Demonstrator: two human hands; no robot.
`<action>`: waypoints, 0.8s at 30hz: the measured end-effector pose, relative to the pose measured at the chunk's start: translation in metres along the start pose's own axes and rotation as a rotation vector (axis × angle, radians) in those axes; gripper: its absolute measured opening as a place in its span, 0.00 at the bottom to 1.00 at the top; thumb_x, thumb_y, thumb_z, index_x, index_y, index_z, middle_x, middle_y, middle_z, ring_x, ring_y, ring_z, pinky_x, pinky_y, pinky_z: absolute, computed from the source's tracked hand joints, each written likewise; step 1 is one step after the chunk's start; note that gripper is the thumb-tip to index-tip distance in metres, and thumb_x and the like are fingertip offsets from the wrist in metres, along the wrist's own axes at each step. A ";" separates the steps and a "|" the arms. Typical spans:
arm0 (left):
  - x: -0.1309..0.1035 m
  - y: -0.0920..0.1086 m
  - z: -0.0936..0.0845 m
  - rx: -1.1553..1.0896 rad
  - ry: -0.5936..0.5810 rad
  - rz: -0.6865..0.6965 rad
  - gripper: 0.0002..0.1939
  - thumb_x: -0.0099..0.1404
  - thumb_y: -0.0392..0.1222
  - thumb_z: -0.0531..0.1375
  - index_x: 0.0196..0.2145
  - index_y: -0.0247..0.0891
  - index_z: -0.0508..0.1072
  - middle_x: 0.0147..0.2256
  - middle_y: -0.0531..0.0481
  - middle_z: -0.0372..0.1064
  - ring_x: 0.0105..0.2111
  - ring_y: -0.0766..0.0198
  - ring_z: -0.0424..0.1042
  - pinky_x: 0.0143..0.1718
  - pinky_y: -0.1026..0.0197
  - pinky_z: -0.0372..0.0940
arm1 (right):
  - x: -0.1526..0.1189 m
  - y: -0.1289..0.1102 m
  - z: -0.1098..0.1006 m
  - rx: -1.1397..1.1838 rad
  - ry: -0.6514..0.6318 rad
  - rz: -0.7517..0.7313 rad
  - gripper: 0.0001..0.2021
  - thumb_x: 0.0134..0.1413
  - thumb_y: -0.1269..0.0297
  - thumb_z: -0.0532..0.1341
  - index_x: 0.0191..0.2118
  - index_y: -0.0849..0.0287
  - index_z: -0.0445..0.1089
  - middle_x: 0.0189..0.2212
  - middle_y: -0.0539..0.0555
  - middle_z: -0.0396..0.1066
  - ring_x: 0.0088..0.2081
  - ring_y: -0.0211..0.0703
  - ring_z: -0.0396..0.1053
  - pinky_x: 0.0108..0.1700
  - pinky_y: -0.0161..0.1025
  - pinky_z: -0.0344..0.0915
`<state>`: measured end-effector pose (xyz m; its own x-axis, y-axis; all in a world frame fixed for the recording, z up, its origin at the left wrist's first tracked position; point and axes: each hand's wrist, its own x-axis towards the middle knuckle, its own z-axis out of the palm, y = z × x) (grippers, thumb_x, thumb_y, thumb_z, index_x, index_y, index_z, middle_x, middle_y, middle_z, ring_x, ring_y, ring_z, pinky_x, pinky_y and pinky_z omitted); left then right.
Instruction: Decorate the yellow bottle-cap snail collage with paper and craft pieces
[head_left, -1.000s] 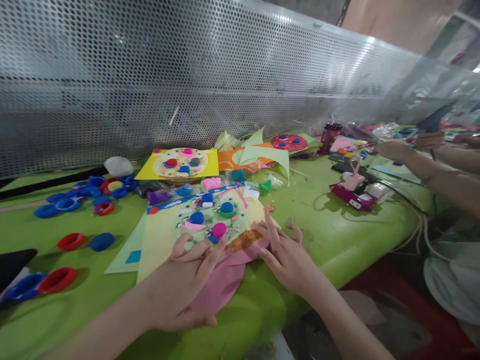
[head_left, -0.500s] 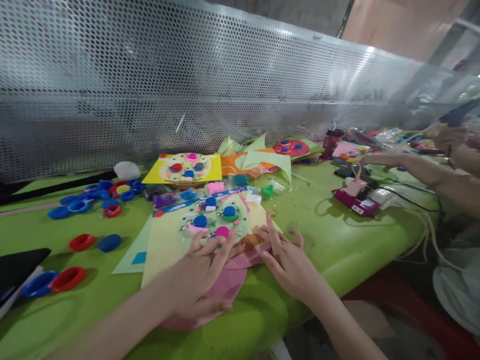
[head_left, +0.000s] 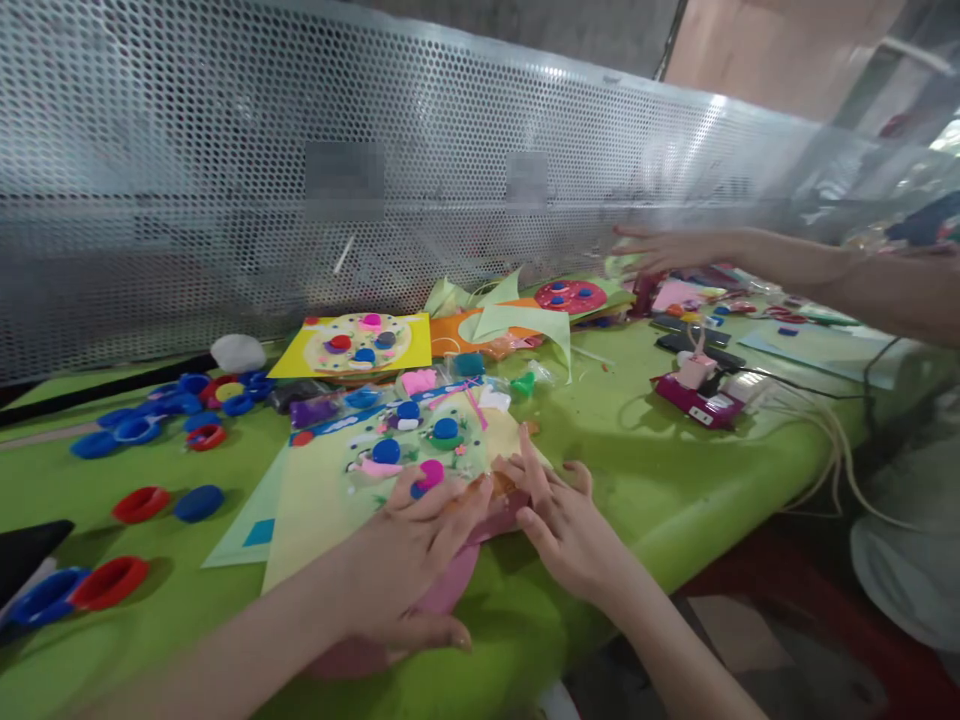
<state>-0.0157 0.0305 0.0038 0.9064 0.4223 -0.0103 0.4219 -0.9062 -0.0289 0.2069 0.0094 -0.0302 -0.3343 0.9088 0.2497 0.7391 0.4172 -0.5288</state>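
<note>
- Pale yellow craft sheet (head_left: 300, 520) lies on the green bench (head_left: 637, 480), directly ahead of the person; its lower right part is under and between the two hands.
- Left hand (head_left: 401, 565): palm down over the lower part of the sheet and the pink paper (head_left: 456, 580). Fingers slightly apart, thumb well out to the side; no clamp seen.
- Right hand (head_left: 574, 540): at the right edge of the work. Index finger extended, others loosely bent and apart. Contact pressure: cannot tell.
- Orange-brown piece (head_left: 504, 486) sits between the hands, partly covered by fingertips; whether it is fixed cannot be told.
- Magenta cap (head_left: 433, 474) is just beside the left fingers. Blue cap (head_left: 386, 452) and pale pink strip (head_left: 373, 468) are near it.
- Handling, judged: flat fingers suit these thin layers; press down evenly, smoothing outward from the middle, so paper does not wrinkle or skew.
- Left hand best steadies the sheet without leaning on the magenta cap, which could shift or crush the soft-looking pieces around it.
- Right fingertips best work close to the orange-brown piece, lifting straight up afterwards; a sideways drag could pull it.
- Pink paper overhangs the sheet, so a forearm could catch it.
</note>
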 end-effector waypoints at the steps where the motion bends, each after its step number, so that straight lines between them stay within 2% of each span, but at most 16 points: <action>1: 0.002 0.000 0.000 0.004 -0.029 -0.003 0.49 0.60 0.70 0.36 0.63 0.29 0.26 0.58 0.30 0.53 0.56 0.40 0.56 0.55 0.39 0.45 | 0.000 0.000 0.000 0.004 0.000 0.001 0.29 0.63 0.53 0.39 0.66 0.53 0.28 0.54 0.58 0.64 0.59 0.54 0.55 0.55 0.67 0.37; 3: 0.004 0.000 0.001 0.006 -0.091 -0.036 0.49 0.59 0.71 0.35 0.63 0.25 0.41 0.57 0.28 0.55 0.55 0.39 0.57 0.54 0.38 0.46 | 0.000 0.000 0.000 -0.002 0.002 0.001 0.30 0.63 0.53 0.39 0.66 0.56 0.28 0.53 0.60 0.65 0.58 0.55 0.56 0.55 0.66 0.38; 5: 0.004 -0.001 0.002 0.013 -0.121 -0.062 0.50 0.58 0.72 0.33 0.62 0.26 0.48 0.57 0.29 0.55 0.55 0.39 0.57 0.54 0.36 0.45 | -0.001 0.000 0.000 -0.029 0.003 0.001 0.29 0.64 0.53 0.39 0.66 0.56 0.31 0.52 0.59 0.66 0.57 0.55 0.57 0.55 0.65 0.40; 10: 0.004 -0.002 0.003 0.046 -0.088 -0.059 0.46 0.59 0.71 0.38 0.62 0.33 0.50 0.57 0.34 0.58 0.54 0.43 0.58 0.56 0.39 0.43 | 0.000 0.000 0.000 -0.030 -0.001 0.007 0.29 0.64 0.50 0.38 0.66 0.54 0.30 0.53 0.59 0.65 0.59 0.55 0.55 0.56 0.65 0.39; 12: 0.002 -0.002 0.005 0.058 -0.037 -0.047 0.46 0.60 0.70 0.38 0.63 0.32 0.44 0.57 0.34 0.58 0.54 0.44 0.59 0.55 0.40 0.44 | 0.001 0.000 0.000 -0.005 -0.008 0.007 0.31 0.63 0.50 0.37 0.66 0.57 0.26 0.53 0.60 0.65 0.59 0.55 0.54 0.57 0.65 0.37; 15: -0.001 -0.003 0.009 0.057 0.056 -0.031 0.47 0.60 0.70 0.37 0.62 0.33 0.21 0.57 0.34 0.58 0.53 0.45 0.61 0.54 0.43 0.46 | 0.001 0.000 0.001 0.017 -0.018 0.013 0.33 0.63 0.50 0.37 0.64 0.58 0.18 0.54 0.60 0.64 0.60 0.54 0.53 0.57 0.65 0.34; 17: -0.003 -0.003 0.011 0.047 0.090 -0.043 0.48 0.60 0.69 0.35 0.58 0.32 0.11 0.57 0.34 0.57 0.54 0.45 0.60 0.53 0.43 0.47 | 0.001 0.000 0.001 0.023 -0.024 0.020 0.33 0.63 0.50 0.37 0.63 0.55 0.13 0.55 0.58 0.63 0.60 0.54 0.53 0.56 0.66 0.33; 20: -0.003 -0.003 0.010 0.032 0.071 -0.061 0.48 0.61 0.69 0.34 0.56 0.30 0.08 0.57 0.32 0.56 0.54 0.44 0.59 0.52 0.42 0.48 | 0.000 0.000 0.001 0.022 -0.036 0.032 0.33 0.64 0.51 0.39 0.63 0.53 0.12 0.56 0.56 0.62 0.60 0.53 0.52 0.56 0.67 0.32; 24: -0.002 -0.002 0.008 0.019 -0.006 -0.042 0.49 0.60 0.70 0.37 0.53 0.34 0.05 0.59 0.32 0.51 0.54 0.42 0.59 0.53 0.39 0.48 | 0.000 -0.002 0.000 0.001 -0.043 0.048 0.31 0.63 0.53 0.39 0.65 0.55 0.21 0.55 0.59 0.63 0.60 0.54 0.53 0.57 0.66 0.33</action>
<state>-0.0186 0.0312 -0.0039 0.8878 0.4600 -0.0144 0.4589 -0.8872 -0.0481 0.2055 0.0088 -0.0293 -0.3233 0.9272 0.1893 0.7545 0.3733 -0.5398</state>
